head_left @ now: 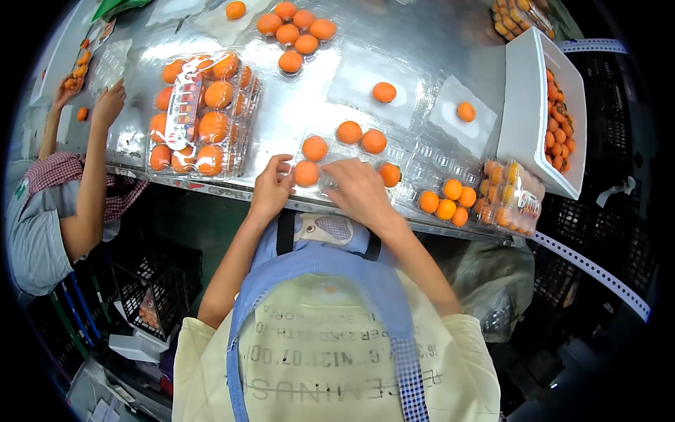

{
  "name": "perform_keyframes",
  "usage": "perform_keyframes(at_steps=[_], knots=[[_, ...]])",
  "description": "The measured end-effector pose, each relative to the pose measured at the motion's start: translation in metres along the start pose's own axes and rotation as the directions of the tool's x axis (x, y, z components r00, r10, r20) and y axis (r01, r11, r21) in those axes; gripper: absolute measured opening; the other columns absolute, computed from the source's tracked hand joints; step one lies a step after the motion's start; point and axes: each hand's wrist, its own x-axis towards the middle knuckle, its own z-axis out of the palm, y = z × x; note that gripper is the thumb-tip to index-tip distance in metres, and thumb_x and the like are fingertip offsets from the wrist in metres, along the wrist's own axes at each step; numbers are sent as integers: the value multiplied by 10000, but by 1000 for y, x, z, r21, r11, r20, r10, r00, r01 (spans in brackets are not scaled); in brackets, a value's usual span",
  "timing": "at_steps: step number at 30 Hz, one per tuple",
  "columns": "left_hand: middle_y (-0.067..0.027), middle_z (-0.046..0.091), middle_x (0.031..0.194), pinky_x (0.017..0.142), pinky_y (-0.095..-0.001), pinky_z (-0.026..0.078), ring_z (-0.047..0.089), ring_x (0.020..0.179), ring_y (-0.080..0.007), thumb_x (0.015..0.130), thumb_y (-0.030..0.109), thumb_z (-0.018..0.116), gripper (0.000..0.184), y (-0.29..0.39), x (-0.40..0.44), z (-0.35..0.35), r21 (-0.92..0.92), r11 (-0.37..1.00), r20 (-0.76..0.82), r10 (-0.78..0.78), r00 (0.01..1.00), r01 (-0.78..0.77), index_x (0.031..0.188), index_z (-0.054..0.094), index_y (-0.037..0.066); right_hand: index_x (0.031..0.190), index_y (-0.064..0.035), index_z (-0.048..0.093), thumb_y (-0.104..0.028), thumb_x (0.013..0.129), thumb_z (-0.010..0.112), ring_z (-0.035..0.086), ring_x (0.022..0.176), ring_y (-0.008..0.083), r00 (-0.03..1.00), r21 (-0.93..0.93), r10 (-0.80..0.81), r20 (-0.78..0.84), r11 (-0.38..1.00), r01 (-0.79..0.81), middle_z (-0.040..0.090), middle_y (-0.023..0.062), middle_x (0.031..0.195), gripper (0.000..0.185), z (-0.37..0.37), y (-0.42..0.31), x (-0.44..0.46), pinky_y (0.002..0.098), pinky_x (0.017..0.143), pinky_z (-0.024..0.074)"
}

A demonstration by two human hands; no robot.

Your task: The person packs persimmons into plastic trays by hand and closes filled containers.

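A clear plastic tray [330,184] lies at the table's near edge with several oranges in it, including one orange [306,174] at its left. My left hand [273,186] rests beside the tray's left edge, its fingers bent and slightly apart, next to that orange. Over the near middle of the tray is my right hand [357,188], palm down with fingers apart and a little blurred. Its palm hides the tray beneath it. Another orange [389,174] sits just right of this hand. Nothing is visibly held in either hand.
Stacked packed boxes [204,119] stand at left. Beyond the tray are loose oranges [288,34] and a lined tray [384,92]. Rightward are a part-filled tray [446,202], a packed box [511,197] and a white foam box [524,105]. A co-worker's hands [109,103] are far left.
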Motion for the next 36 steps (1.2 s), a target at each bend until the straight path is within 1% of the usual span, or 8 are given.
perform_keyframes(at_steps=[7, 10, 19, 22, 25, 28, 31, 36], knots=[[-89, 537, 928, 611, -251, 553, 608, 742, -134, 882, -33, 501, 343, 1, 7, -13, -31, 997, 146, -60, 987, 66, 1212, 444, 41, 1034, -144, 591, -244, 636, 733, 539, 802, 206, 996, -316, -6, 91, 948, 35, 531, 37, 879, 434, 40, -15, 19, 367, 706, 357], [-87, 554, 941, 603, -245, 542, 605, 747, -125, 895, -3, 498, 315, 2, 9, -15, -32, 996, 161, -76, 984, 82, 1203, 462, 52, 993, -142, 593, -248, 639, 723, 517, 760, 204, 996, -325, -43, 83, 943, 68, 495, 40, 826, 392, 44, -13, 21, 358, 671, 336], [-105, 614, 962, 748, -295, 488, 601, 813, -156, 880, 54, 528, 293, 10, 11, -21, 176, 984, 108, 24, 994, -42, 1173, 512, 60, 945, -112, 588, -207, 637, 719, 542, 770, 237, 989, -176, -90, 115, 978, 110, 545, 61, 909, 347, 35, -10, 26, 372, 700, 346], [-105, 617, 994, 807, -306, 474, 595, 889, -179, 874, 44, 528, 291, 9, 10, -19, 140, 980, 52, 134, 990, -140, 1165, 519, 48, 1025, -82, 581, -172, 670, 715, 557, 767, 205, 982, 38, 42, 185, 998, -50, 583, 54, 986, 391, 11, -13, 29, 346, 687, 373], [-96, 587, 1084, 858, -311, 453, 559, 1012, -181, 848, 10, 531, 353, 29, 3, -20, -78, 992, 74, 109, 991, -104, 1198, 498, 43, 1095, -31, 550, -175, 713, 725, 588, 877, 198, 922, 504, 306, 239, 772, -387, 592, 83, 1000, 443, 0, -12, 23, 337, 815, 429], [-91, 522, 1223, 920, -324, 429, 493, 1140, -184, 803, -29, 557, 466, 59, -8, -21, -272, 942, 210, 260, 942, -199, 1254, 457, 35, 1199, -10, 497, -149, 802, 651, 565, 1005, 169, 890, 867, 349, 294, 295, -402, 578, 92, 1119, 448, -10, -14, 19, 317, 878, 442], [-90, 455, 1317, 964, -331, 409, 426, 1225, -189, 757, -55, 590, 585, 85, -18, -16, -394, 875, 280, 406, 870, -282, 1308, 412, 32, 1237, 3, 465, -147, 857, 585, 540, 1053, 164, 858, 912, 378, 347, 78, -404, 558, 100, 1163, 425, -15, -15, 16, 307, 901, 435], [-103, 440, 1332, 992, -332, 394, 430, 1227, -198, 746, 9, 687, 654, 97, -19, -7, -399, 872, 277, 410, 869, -284, 1327, 387, 25, 1240, 13, 460, -164, 901, 536, 541, 1012, 138, 845, 932, 395, 361, -181, -314, 566, 89, 1117, 390, -16, -23, 15, 281, 865, 444]])
